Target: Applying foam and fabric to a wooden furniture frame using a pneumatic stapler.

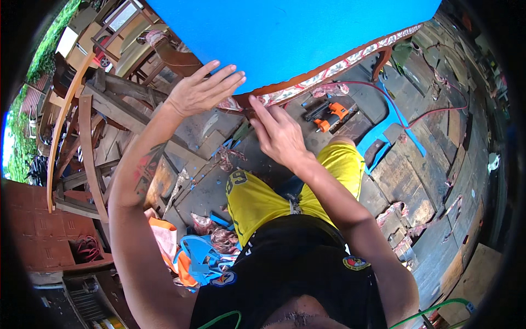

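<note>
A piece of furniture with a bright blue top (285,38) stands before me, its wooden edge and curved leg (382,61) showing. A strip of floral fabric (329,71) runs along its side below the blue. My left hand (205,90) lies over the near left corner of the blue top, fingers stretched out, holding nothing. At the same corner, my right hand (279,134) reaches to the wooden edge with its fingers extended and the index fingertip against it. Its thumb is hidden. An orange and black nail or staple gun (331,116) rests on the floor beyond my right hand.
Wooden chair frames (104,109) are piled at the left. A red hose (422,116) crosses the floor near blue cut scraps (383,134). More blue and orange scraps (200,255) lie by my left side. The plank floor (402,170) is uneven and littered.
</note>
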### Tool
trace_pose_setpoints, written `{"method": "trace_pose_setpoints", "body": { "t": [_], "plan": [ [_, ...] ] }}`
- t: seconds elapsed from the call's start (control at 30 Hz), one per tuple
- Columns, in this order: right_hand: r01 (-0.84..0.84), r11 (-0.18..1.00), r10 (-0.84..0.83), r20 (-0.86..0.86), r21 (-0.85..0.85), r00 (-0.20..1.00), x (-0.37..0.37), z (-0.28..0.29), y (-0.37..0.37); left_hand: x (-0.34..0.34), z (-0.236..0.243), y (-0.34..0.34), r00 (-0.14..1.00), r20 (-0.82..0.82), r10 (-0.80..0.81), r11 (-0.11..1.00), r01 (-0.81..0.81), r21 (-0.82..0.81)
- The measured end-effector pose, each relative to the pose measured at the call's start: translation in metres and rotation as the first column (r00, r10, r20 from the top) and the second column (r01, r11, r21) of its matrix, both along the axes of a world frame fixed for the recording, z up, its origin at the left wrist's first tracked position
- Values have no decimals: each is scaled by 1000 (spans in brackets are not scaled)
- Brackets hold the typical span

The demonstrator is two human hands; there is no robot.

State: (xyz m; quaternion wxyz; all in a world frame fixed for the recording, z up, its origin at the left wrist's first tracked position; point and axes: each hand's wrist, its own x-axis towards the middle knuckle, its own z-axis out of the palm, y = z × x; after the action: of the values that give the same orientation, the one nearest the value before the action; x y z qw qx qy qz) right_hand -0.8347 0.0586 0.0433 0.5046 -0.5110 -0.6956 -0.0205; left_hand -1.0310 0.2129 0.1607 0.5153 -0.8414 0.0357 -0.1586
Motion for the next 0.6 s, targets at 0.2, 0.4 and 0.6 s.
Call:
{"method": "trace_pose_setpoints", "body": {
  "t": [0.2,0.4,0.6],
  "plan": [
    [141,987,-137,44,-84,990,-32,12,53,0,-6,-7,977,214,22,997,-5,-79],
    [119,985,-111,74,-126,991,-27,-4,60,-7,-3,-4,988,149,35,999,-29,-42],
    [99,986,-89,80,-131,993,-25,-4,60,-5,-4,7,989,146,27,999,-30,15]
  ]
}}
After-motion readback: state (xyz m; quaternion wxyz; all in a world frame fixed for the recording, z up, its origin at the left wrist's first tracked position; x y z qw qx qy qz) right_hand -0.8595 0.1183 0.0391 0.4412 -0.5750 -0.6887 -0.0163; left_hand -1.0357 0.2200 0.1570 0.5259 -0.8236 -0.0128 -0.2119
